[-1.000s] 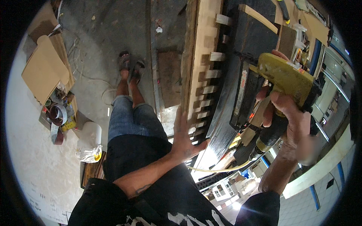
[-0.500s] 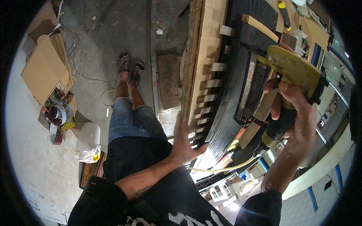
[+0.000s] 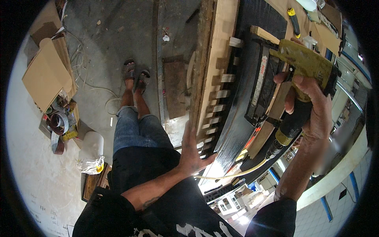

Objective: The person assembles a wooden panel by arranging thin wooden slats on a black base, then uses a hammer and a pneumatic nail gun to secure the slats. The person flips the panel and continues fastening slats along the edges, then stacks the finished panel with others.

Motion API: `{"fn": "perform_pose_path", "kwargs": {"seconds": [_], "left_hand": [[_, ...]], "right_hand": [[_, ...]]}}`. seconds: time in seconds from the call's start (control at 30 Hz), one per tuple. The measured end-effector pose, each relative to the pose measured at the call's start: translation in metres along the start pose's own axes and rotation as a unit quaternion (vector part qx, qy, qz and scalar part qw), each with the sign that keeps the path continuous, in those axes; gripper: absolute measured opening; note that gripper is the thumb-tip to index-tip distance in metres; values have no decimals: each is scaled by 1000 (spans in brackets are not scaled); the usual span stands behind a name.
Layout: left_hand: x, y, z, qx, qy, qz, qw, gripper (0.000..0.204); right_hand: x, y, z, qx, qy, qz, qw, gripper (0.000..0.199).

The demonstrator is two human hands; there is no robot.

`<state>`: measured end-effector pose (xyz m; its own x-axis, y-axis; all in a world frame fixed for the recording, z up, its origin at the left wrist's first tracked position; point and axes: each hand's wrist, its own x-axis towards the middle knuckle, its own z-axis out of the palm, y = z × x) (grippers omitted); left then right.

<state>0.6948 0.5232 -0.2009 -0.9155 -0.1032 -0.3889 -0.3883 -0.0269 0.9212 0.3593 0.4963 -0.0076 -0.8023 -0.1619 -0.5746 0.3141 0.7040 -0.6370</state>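
My right hand [image 3: 312,94] is wrapped round the black grip of a yellow air nail gun [image 3: 306,63], one finger by its trigger. The gun's black magazine [image 3: 258,81] hangs over a dark, shiny panel [image 3: 237,110]. From the grip's end runs a pale air hose [image 3: 248,171]. My left hand [image 3: 192,152] lies with thumb and fingers apart on the near end of a long light wooden board [image 3: 213,71]. Short pale wood blocks [image 3: 227,78] stick out in a row along that board's right edge. Where the gun's nose meets the work is hidden.
A yellow-and-black utility knife [image 3: 294,22] lies on the bench at the far right. Cardboard [image 3: 49,75], sanding-belt rolls [image 3: 59,121] and a white bucket [image 3: 92,144] stand at the left. A loose cable [image 3: 92,83] trails over the floor.
The nail gun in my right hand has shifted slightly away from me along the panel. My left hand stays on the board. The whole view has tilted a little.
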Motion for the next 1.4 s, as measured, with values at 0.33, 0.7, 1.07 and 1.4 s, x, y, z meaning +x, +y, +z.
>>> {"fn": "perform_pose_path", "kwargs": {"seconds": [0.33,0.7,1.07,1.4], "left_hand": [[-2,2,0,-38,-8,-35,999,126],[15,41,-69,160,-41,10,986,83],[267,159,-142,347,10,221,911,75],[311,133,-152,155,11,122,980,42]], "right_hand": [[1,-9,9,-42,15,-9,999,55],[-81,41,14,87,-9,-18,996,59],[-349,201,111,266,204,122,934,76],[-500,299,170,390,461,275,748,64]]}}
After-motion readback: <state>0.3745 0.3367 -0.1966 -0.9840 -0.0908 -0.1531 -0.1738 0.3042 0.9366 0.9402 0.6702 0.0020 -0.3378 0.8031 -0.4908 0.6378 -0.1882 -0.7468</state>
